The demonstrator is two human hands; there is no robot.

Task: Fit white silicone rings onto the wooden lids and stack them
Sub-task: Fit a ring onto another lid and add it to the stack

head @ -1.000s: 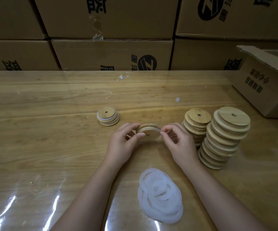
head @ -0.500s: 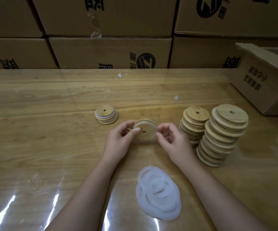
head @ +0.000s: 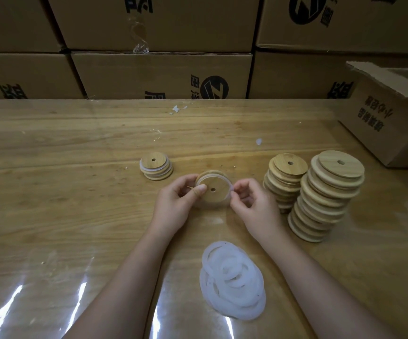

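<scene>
Fingers [head: 187,179] of the left hand [head: 176,204] are curled round the far edge of a wooden lid [head: 216,195], and from where I stand the thumb is pressed flat on its near face, just beside the small centre hole, so the lid is held tilted up off the table [head: 51,192]. Opposite them the right hand [head: 254,206] has its thumb and fingertips [head: 241,185] pinched together on a white silicone ring [head: 225,179] at the lid's right edge; the ring runs round the rim, though I cannot tell whether it is seated all the way round. Beyond the left fingers and a little to their left sits a short stack [head: 156,168] of lids with white showing between the layers. Just past the right fingers, further right, stand two tall stacks [head: 327,192] of bare lids, leaning and close together. Nearer than both hands, between the forearms, lies a heap of loose white rings [head: 232,282] on the glossy clear sheet that covers the table. Well off to the right is an open carton [head: 389,118], and a wall of sealed cartons [head: 161,69] rises along the far edge
</scene>
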